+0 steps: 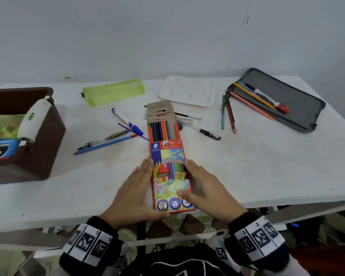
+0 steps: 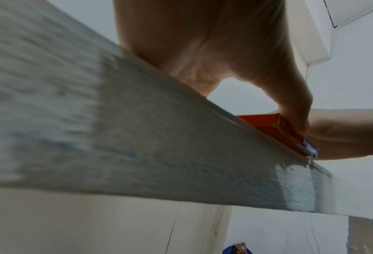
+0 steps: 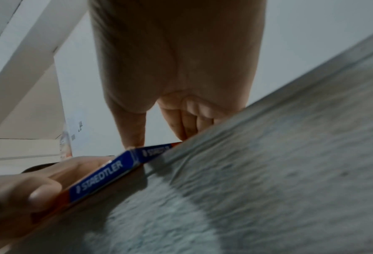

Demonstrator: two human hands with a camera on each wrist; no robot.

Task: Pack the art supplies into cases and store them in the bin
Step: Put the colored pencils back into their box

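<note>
Staedtler coloured pencil box (image 1: 170,174) flat at near edge of white table (image 1: 257,166), flap open, pencils showing. Left hand (image 1: 136,193) and right hand (image 1: 206,193) flank it, fingers straight along its sides, thumbs pressing the bottom end. Brown bin (image 1: 44,136) far left; green pouch (image 1: 114,91) behind.

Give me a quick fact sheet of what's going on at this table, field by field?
activity: packing art supplies
in hand: coloured pencil box, flap open, pencils showing, near end over the table edge
left hand: fingers straight along the box's left side, thumb at its near end
right hand: fingers straight along the right side, thumb on top
bin: brown, far left, already holding items
loose: pens and pencils mid-table, green pouch, white palette, grey tray with pencils and a marker
</note>
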